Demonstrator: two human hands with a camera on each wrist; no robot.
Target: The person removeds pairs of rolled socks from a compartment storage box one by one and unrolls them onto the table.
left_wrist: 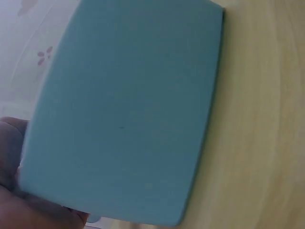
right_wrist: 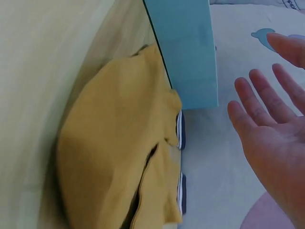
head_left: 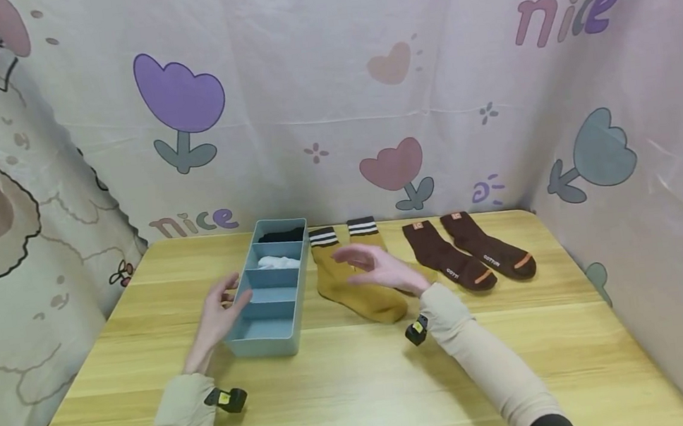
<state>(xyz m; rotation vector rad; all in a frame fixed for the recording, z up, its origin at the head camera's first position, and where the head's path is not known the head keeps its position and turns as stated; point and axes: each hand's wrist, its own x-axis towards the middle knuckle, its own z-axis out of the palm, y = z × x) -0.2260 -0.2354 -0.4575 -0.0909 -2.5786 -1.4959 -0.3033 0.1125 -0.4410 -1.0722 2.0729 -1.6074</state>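
Observation:
A blue divided box [head_left: 297, 328] stands left of centre on the table, with black fabric [head_left: 281, 236] in its back compartment and white fabric [head_left: 278, 262] in the one before it. My left hand [head_left: 219, 319] is at the box's left side, fingers loosely bent and thumb over the rim; whether it touches is unclear. In the left wrist view the box's end wall [left_wrist: 124, 109] hides part of that hand. Above the mustard socks [head_left: 351, 291], with striped cuffs, my right hand [head_left: 387, 269] hovers with spread, relaxed fingers. It holds nothing in the right wrist view.
A pair of dark brown socks [head_left: 449, 256] lies flat to the right of the mustard pair. The wooden table [head_left: 352, 403] meets a patterned curtain [head_left: 298, 69] at its back edge, and curtain hangs along both sides.

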